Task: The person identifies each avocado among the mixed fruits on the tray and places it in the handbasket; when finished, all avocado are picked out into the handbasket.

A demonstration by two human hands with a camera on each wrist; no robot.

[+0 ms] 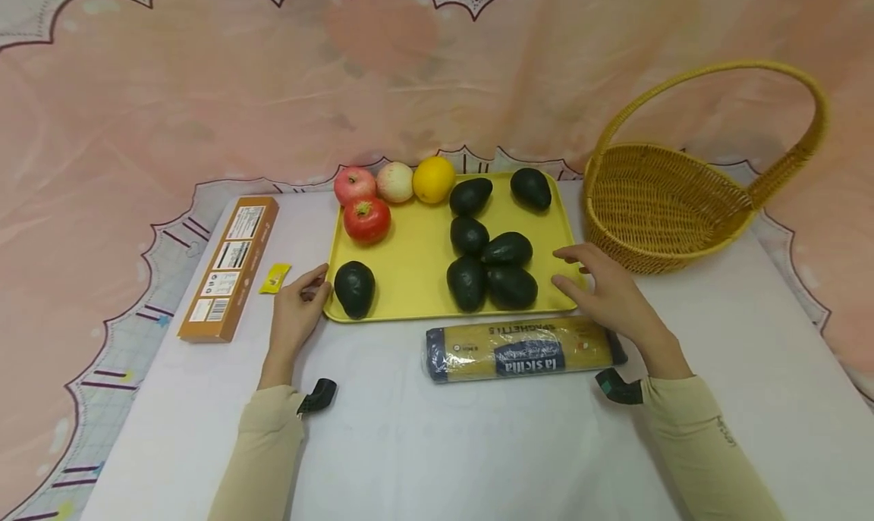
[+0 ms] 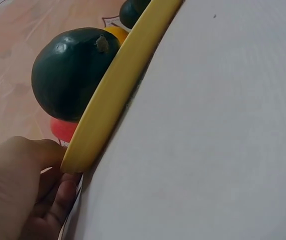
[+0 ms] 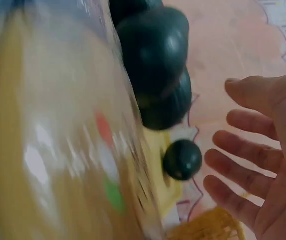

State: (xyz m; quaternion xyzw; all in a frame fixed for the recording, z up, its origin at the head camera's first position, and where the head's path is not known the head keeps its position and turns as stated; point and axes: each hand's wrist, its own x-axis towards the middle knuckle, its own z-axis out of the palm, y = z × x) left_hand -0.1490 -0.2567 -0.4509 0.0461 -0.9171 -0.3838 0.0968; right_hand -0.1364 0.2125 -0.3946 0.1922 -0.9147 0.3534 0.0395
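Observation:
A yellow tray point(image 1: 416, 278) carries several dark green avocados point(image 1: 467, 282), most of them grouped on its right half. One avocado point(image 1: 355, 289) lies by the tray's left edge. At that left corner my left hand point(image 1: 295, 309) pinches the rim; the left wrist view shows the thumb at the tray's edge point(image 2: 108, 100) and fingers curled beneath it. My right hand point(image 1: 611, 290) hovers by the tray's right edge with fingers spread and nothing in them, as the right wrist view also shows. Below that hand lies a spaghetti packet point(image 1: 471, 350), along the tray's near side.
Two apples point(image 1: 355, 185), a pale round fruit point(image 1: 394, 182) and a yellow-orange fruit point(image 1: 434, 180) sit at the tray's back left, one apple being redder. A wicker basket point(image 1: 655, 202) stands to the right. Leftward lie an orange-brown box point(image 1: 228, 271) and a small yellow packet point(image 1: 275, 278).

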